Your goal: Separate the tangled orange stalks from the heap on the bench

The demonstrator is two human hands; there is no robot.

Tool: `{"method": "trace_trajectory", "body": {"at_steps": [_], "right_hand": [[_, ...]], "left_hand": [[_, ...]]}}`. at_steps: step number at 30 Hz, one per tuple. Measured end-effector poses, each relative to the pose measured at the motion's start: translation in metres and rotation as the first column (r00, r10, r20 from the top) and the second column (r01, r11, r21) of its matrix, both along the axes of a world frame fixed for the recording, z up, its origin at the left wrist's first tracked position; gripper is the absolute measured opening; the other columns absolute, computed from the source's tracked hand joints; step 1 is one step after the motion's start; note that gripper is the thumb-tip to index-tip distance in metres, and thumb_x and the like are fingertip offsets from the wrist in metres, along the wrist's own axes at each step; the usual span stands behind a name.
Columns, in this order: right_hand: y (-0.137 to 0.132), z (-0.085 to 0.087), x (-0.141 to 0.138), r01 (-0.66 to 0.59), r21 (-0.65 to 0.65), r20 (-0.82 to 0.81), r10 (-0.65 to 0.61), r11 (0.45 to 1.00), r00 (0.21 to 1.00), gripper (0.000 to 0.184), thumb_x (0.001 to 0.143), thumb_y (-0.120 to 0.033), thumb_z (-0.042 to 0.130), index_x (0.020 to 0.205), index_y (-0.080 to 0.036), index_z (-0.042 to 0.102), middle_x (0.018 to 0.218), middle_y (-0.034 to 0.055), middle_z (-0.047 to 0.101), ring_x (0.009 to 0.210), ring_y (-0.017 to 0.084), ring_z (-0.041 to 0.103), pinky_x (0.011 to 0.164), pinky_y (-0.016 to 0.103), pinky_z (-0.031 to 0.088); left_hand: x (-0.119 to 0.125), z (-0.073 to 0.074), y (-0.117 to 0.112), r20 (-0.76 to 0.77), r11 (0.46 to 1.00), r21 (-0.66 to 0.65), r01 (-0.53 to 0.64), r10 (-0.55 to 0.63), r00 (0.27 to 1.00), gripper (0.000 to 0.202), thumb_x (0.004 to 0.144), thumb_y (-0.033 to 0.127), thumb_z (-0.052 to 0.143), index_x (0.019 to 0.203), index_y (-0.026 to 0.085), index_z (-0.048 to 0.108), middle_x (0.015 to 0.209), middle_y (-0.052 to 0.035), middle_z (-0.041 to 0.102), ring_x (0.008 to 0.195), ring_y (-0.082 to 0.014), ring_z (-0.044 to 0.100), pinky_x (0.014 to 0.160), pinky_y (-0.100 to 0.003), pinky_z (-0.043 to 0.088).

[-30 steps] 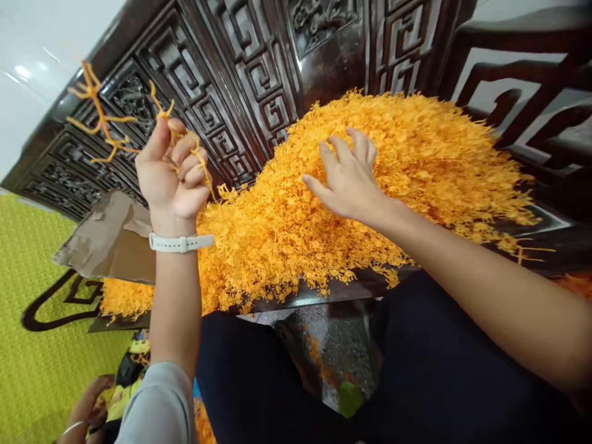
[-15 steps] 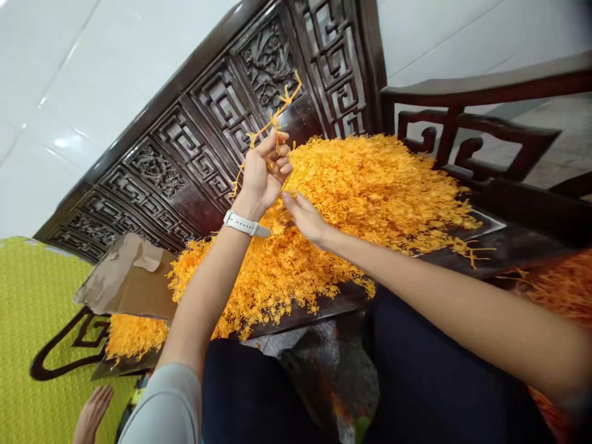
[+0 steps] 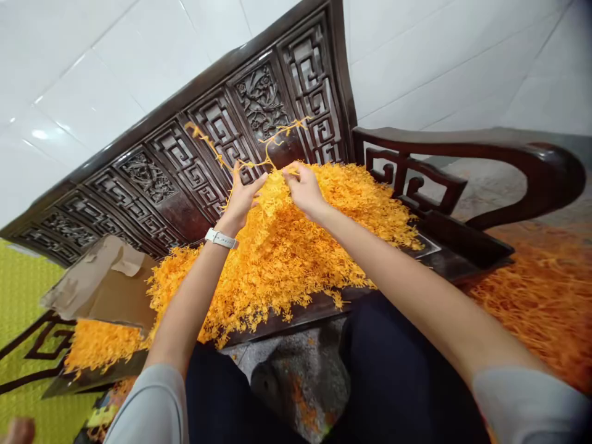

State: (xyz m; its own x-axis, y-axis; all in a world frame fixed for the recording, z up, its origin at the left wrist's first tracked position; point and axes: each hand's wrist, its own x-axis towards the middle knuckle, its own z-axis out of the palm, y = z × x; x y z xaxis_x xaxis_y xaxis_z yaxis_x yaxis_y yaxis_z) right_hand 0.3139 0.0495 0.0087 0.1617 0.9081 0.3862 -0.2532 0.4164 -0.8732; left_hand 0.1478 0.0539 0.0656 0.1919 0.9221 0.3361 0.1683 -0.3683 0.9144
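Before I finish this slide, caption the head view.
Left hand and right hand pinch orange sprigs above an orange heap on a carved wooden bench.

Orange pile (image 3: 296,259) hides most of bench seat (image 3: 432,245); another person's hand (image 3: 13,430) cut by bottom-left edge.

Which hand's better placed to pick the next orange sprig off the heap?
Right, probably. The left hand is shut around the thin orange branched sprigs sticking up. The right hand only pinches their base with fingertips and sits directly over the big orange heap on the dark carved wooden bench.
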Motion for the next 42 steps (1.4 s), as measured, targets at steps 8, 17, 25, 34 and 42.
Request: {"method": "trace_trajectory", "body": {"at_steps": [8, 17, 25, 34, 42], "right_hand": [[-0.005, -0.015, -0.039, 0.154, -0.166, 0.098, -0.139, 0.974, 0.985, 0.028, 0.102, -0.044, 0.056, 0.083, -0.025, 0.046, 0.082, 0.0009, 0.057, 0.080, 0.019, 0.054, 0.077, 0.036, 0.038], [-0.022, -0.022, -0.079, 0.303, 0.057, 0.269, -0.307, 0.951, 0.913, 0.053, 0.101, -0.070, 0.054, 0.075, -0.027, 0.038, 0.065, -0.0010, 0.046, 0.064, 0.018, 0.042, 0.070, 0.039, 0.034], [-0.008, -0.034, -0.105, 0.090, 0.040, 0.341, -0.098, 0.995, 0.935, 0.061, 0.102, -0.073, 0.050, 0.066, -0.025, 0.036, 0.064, -0.0013, 0.037, 0.063, 0.016, 0.037, 0.065, 0.036, 0.032], [-0.034, -0.034, -0.154, 0.098, -0.187, 0.337, -0.030, 0.977, 0.941, 0.037, 0.104, -0.057, 0.048, 0.089, -0.024, 0.056, 0.101, 0.0102, 0.067, 0.104, 0.030, 0.065, 0.094, 0.049, 0.050], [-0.025, -0.039, -0.160, 0.211, 0.039, 0.386, -0.210, 0.977, 0.898, 0.061, 0.104, -0.079, 0.038, 0.075, -0.026, 0.041, 0.070, 0.0019, 0.052, 0.067, 0.018, 0.050, 0.067, 0.037, 0.038]], "left_hand": [[-0.004, -0.029, -0.016, -0.127, 0.996, 0.083, -0.028, 0.038, 0.991, 0.014, 0.088, 0.021, 0.082, 0.080, 0.017, 0.071, 0.077, -0.0008, 0.063, 0.068, -0.0111, 0.050, 0.068, -0.024, 0.039], [-0.035, -0.064, -0.034, 0.037, 0.991, 0.014, -0.130, 0.130, 0.991, 0.029, 0.109, 0.033, 0.059, 0.084, 0.019, 0.058, 0.085, -0.0024, 0.060, 0.083, -0.0154, 0.055, 0.086, -0.029, 0.045], [-0.084, -0.089, -0.046, 0.081, 1.000, -0.018, 0.000, 0.002, 0.997, 0.027, 0.098, 0.037, 0.078, 0.084, 0.020, 0.062, 0.080, -0.0002, 0.054, 0.075, -0.0146, 0.049, 0.073, -0.028, 0.039], [-0.090, -0.101, -0.066, 0.018, 0.887, 0.220, -0.406, 0.413, 0.911, 0.015, 0.108, 0.028, 0.062, 0.095, 0.023, 0.056, 0.084, -0.0022, 0.059, 0.072, -0.0170, 0.050, 0.070, -0.033, 0.036], [-0.090, -0.110, -0.068, 0.127, 0.845, 0.291, -0.448, 0.430, 0.894, 0.028, 0.108, 0.049, 0.061, 0.100, 0.024, 0.055, 0.097, -0.0060, 0.064, 0.088, -0.0187, 0.060, 0.084, -0.035, 0.046]]}}
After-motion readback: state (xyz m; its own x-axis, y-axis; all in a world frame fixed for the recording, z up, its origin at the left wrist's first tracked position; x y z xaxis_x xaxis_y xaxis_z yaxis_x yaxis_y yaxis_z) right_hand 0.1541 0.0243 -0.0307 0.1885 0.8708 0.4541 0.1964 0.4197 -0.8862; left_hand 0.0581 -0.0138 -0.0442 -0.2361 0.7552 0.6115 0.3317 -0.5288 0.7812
